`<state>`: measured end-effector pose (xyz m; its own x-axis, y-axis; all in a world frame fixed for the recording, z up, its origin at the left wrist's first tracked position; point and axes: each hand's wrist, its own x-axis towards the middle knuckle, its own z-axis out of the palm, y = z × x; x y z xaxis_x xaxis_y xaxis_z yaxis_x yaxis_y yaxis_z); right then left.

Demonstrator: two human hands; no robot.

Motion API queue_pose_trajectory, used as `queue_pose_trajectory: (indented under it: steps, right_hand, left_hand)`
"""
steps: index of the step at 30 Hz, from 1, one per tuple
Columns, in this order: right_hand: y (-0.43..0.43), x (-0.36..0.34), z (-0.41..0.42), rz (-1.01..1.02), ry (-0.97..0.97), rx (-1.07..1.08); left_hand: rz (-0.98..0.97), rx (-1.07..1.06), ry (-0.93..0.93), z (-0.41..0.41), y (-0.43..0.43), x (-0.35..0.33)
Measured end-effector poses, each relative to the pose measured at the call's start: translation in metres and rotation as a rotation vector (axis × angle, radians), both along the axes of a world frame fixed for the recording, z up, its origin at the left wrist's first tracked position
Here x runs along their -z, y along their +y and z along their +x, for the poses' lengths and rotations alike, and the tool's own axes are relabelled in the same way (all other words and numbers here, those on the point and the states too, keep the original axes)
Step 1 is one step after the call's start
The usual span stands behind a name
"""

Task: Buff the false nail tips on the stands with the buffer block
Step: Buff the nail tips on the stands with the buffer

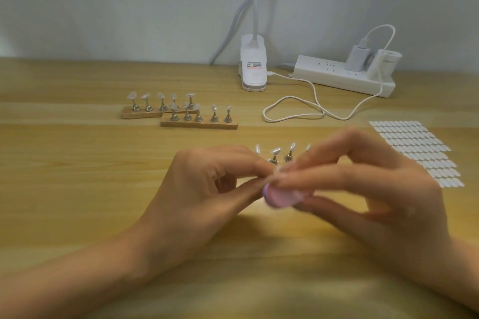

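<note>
Right now both hands meet over the near middle of the wooden table (77, 163). On my feed the right hand (363, 189) has its fingers curled around a lilac-pink buffer block (281, 198), thumb beneath it and index finger lying along the top. The block's rounded end points left, toward the other hand. The left hand (204, 184) has thumb and fingers bent inward, their tips pressed together right where they touch the right hand's fingertips. Motion blur hides that spot, so I cannot tell what, if anything, the left hand pinches there.

Just beyond the fingertips, a near row of false nail tips (276, 150) stands on small metal holders, partly covered by the hands. I count four tips showing above the knuckles.

Farther away and to the left sit two wooden stands. The far stand (132, 114) and the nearer stand (199, 124) overlap slightly, each carrying a row of clear tips on metal holders.

At the far edge, against the wall, a white clip lamp (253, 67) is clamped upright. To its right lies a white power strip (344, 76) with a plug adapter in it. A white cable (316, 101) loops across the table between them. On the right lies a sheet of small white oval tabs (420, 153).
</note>
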<state>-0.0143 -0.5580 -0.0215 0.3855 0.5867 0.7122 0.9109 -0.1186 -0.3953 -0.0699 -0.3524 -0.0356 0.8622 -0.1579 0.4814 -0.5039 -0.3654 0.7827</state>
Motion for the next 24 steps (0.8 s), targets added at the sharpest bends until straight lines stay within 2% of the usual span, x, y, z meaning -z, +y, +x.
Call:
queue_pose_trajectory:
  steps: [5,9,12,15,24]
  right_hand:
    - [0.0028,0.0000,-0.0010,0.016,0.044,-0.031]
    - [0.0025,0.0005,0.0021,0.033,0.082,0.047]
    - [0.0034,0.0011,0.0017,0.003,0.044,-0.002]
    - [0.0031,0.0010,0.0033,0.012,0.076,0.048]
    - [0.0023,0.0018,0.0058,0.005,0.042,0.021]
  left_hand:
    - [-0.025,0.009,0.012,-0.0001,0.0001,-0.0012]
    - [-0.039,0.008,0.018,-0.0003,0.0004,-0.0008]
    - [-0.029,0.002,0.001,-0.0004,0.0001,-0.0009]
    - [-0.027,-0.021,-0.007,0.0005,0.0006,-0.0003]
    - [0.035,-0.013,-0.068,-0.0033,-0.0027,-0.0030]
